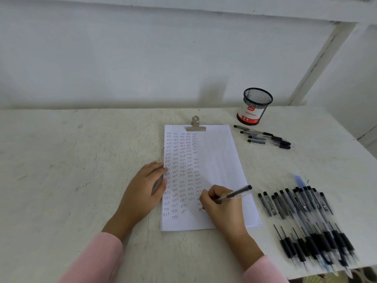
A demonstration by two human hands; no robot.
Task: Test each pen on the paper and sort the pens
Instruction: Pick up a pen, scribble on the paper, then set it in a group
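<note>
Closest to the cam: two pink sleeves (pixel 98 260) coming in from the bottom edge. Big pile of pens (pixel 308 225) sits near the R edge of the table (pixel 71 160), black grips pointing toward the person, caps pointing away, a bit blurry so can't count them. One blue thing pokes out behind the pile, can't tell what it is.

Right hand (pixel 222 205) is closed around a pen (pixel 234 194) in a writing grip, tip down on the paper (pixel 220 160) at the bottom of the rightmost column of writing. Left hand (pixel 142 188) lies flat w/ fingers loosely together, pressing on the L edge of the sheet, holding nothing.

Paper is approx half filled w/ columns of tiny "test" scribbles on its L side, R side blank. Metal clip (pixel 195 125) pinches the top edge.

Further back, R of the clip: four pens (pixel 265 137) lying side by side, well apart from the big pile. Just behind them a black mesh cup (pixel 255 106) w/ a "Ball Pens" label, standing upright near the white wall (pixel 122 58).
</note>
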